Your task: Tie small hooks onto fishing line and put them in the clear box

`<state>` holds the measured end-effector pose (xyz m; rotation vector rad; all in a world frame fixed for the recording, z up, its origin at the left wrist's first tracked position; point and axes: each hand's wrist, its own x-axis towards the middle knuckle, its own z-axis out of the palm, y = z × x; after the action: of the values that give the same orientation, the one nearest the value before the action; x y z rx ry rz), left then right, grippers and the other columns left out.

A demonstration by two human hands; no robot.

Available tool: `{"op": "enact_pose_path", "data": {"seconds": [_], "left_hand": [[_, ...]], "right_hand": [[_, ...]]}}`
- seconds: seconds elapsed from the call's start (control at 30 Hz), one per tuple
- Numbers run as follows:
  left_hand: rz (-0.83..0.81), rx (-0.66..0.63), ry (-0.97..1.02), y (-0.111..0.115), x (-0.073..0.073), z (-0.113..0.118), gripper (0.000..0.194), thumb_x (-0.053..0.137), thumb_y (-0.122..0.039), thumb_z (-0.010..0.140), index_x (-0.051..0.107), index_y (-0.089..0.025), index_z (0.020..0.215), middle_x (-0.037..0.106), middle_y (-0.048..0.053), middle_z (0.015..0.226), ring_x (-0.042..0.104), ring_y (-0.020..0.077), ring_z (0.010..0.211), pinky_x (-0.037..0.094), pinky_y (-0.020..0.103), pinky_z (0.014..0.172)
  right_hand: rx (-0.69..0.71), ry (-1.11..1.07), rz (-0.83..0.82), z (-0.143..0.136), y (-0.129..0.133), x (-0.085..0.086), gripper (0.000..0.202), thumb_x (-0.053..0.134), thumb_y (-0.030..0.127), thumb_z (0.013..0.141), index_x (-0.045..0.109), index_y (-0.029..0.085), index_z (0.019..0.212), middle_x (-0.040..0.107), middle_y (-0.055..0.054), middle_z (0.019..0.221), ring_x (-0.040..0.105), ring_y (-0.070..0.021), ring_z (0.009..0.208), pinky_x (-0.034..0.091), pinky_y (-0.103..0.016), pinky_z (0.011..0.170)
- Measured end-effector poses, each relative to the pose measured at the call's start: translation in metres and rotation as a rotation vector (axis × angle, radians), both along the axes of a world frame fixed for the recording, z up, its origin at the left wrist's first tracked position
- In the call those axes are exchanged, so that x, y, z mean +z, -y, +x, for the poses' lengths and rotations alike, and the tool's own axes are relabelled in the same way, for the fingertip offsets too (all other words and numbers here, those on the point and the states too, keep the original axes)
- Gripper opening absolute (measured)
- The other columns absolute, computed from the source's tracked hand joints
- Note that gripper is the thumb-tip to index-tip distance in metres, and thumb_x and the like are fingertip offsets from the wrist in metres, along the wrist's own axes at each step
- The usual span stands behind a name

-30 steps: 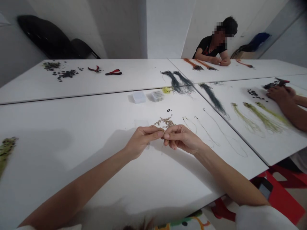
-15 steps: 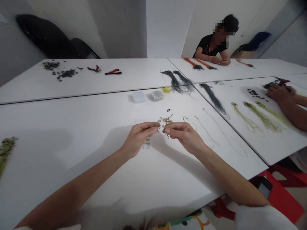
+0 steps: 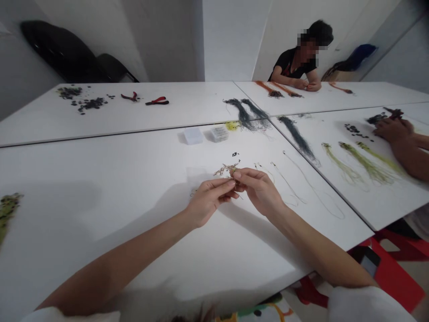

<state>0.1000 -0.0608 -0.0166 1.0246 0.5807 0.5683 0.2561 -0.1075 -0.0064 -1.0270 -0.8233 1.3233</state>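
My left hand (image 3: pixel 211 199) and my right hand (image 3: pixel 256 188) meet over the white table, fingertips touching. Both are pinched closed around something small that I cannot make out; a speck of yellow-green shows at the right fingertips. Just beyond them lies a pile of thin brownish metal pieces (image 3: pixel 225 169), partly covered by the fingers. A few tiny black bits (image 3: pixel 235 154) sit past the pile. To the right of my right hand, several thin cords with dark ends (image 3: pixel 284 179) are laid out. A clear flat packet (image 3: pixel 196 175) is partly hidden behind my left hand.
Two small clear boxes, one whitish (image 3: pixel 193 136) and one with contents (image 3: pixel 219 133), stand beyond my hands. Dark cord bundles (image 3: pixel 244 114), yellow-green bundles (image 3: pixel 365 165) and red-handled pliers (image 3: pixel 157 101) lie farther off. One co-worker (image 3: pixel 296 67) sits opposite; another's hands (image 3: pixel 393 129) work at right.
My left hand has moved right and slightly down to meet my right hand; the gap between their fingertips has closed. The metal pile is now partly covered.
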Motion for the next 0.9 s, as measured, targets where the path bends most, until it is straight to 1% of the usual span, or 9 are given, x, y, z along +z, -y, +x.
{"op": "enact_pose_path", "data": {"seconds": [0.1, 0.27, 0.43, 0.6, 0.67, 0.77, 0.9], "left_hand": [[-0.019, 0.023, 0.026, 0.002, -0.001, 0.004, 0.019, 0.068, -0.034, 0.086, 0.076, -0.017, 0.09, 0.067, 0.007, 0.09, 0.055, 0.014, 0.08, 0.042, 0.03, 0.08], [-0.003, 0.056, 0.051, 0.002, 0.001, 0.008, 0.018, 0.066, -0.033, 0.086, 0.074, -0.017, 0.083, 0.063, 0.004, 0.082, 0.049, 0.0117, 0.075, 0.04, 0.027, 0.074], [0.043, 0.068, 0.046, 0.001, 0.005, 0.005, 0.019, 0.065, -0.03, 0.087, 0.071, -0.016, 0.076, 0.056, 0.003, 0.076, 0.048, 0.0128, 0.075, 0.038, 0.027, 0.07], [0.057, 0.081, 0.014, -0.001, 0.01, 0.001, 0.02, 0.066, -0.03, 0.085, 0.069, -0.016, 0.071, 0.056, 0.003, 0.075, 0.047, 0.0134, 0.073, 0.037, 0.029, 0.069], [0.05, 0.072, 0.012, -0.001, 0.009, 0.0, 0.019, 0.067, -0.03, 0.084, 0.069, -0.016, 0.072, 0.057, 0.003, 0.075, 0.047, 0.0131, 0.072, 0.037, 0.03, 0.07], [0.017, 0.041, 0.004, -0.002, 0.006, -0.003, 0.017, 0.068, -0.032, 0.084, 0.072, -0.016, 0.079, 0.059, 0.003, 0.077, 0.047, 0.0122, 0.07, 0.038, 0.03, 0.071], [-0.019, 0.003, -0.041, -0.002, 0.001, -0.011, 0.017, 0.071, -0.032, 0.083, 0.074, -0.015, 0.087, 0.06, 0.003, 0.079, 0.047, 0.0109, 0.071, 0.037, 0.028, 0.071]], "right_hand": [[-0.039, -0.009, -0.013, -0.002, 0.001, -0.001, 0.01, 0.077, 0.032, 0.074, 0.074, 0.023, 0.072, 0.061, -0.001, 0.072, 0.047, -0.0138, 0.065, 0.039, -0.033, 0.069], [-0.073, 0.004, -0.029, -0.003, 0.001, -0.006, 0.01, 0.075, 0.033, 0.076, 0.072, 0.024, 0.074, 0.062, 0.0, 0.073, 0.051, -0.0151, 0.07, 0.039, -0.035, 0.076], [0.0, -0.043, -0.028, -0.003, 0.001, -0.005, 0.012, 0.074, 0.034, 0.078, 0.072, 0.023, 0.075, 0.062, -0.001, 0.074, 0.053, -0.0159, 0.073, 0.039, -0.033, 0.076], [0.074, -0.055, 0.009, -0.004, 0.0, -0.002, 0.01, 0.073, 0.034, 0.077, 0.073, 0.024, 0.077, 0.064, -0.002, 0.077, 0.055, -0.0171, 0.076, 0.041, -0.035, 0.078], [0.066, -0.046, 0.01, -0.003, 0.0, -0.003, 0.009, 0.075, 0.033, 0.075, 0.073, 0.024, 0.078, 0.064, -0.001, 0.078, 0.055, -0.0167, 0.075, 0.041, -0.035, 0.079], [0.018, -0.018, -0.005, -0.002, -0.001, -0.006, 0.01, 0.077, 0.033, 0.073, 0.073, 0.024, 0.077, 0.065, -0.002, 0.083, 0.055, -0.0166, 0.076, 0.041, -0.035, 0.077], [-0.009, -0.009, 0.012, -0.001, -0.001, -0.006, 0.009, 0.075, 0.032, 0.076, 0.072, 0.024, 0.074, 0.067, -0.003, 0.09, 0.053, -0.016, 0.077, 0.04, -0.033, 0.075]]}}
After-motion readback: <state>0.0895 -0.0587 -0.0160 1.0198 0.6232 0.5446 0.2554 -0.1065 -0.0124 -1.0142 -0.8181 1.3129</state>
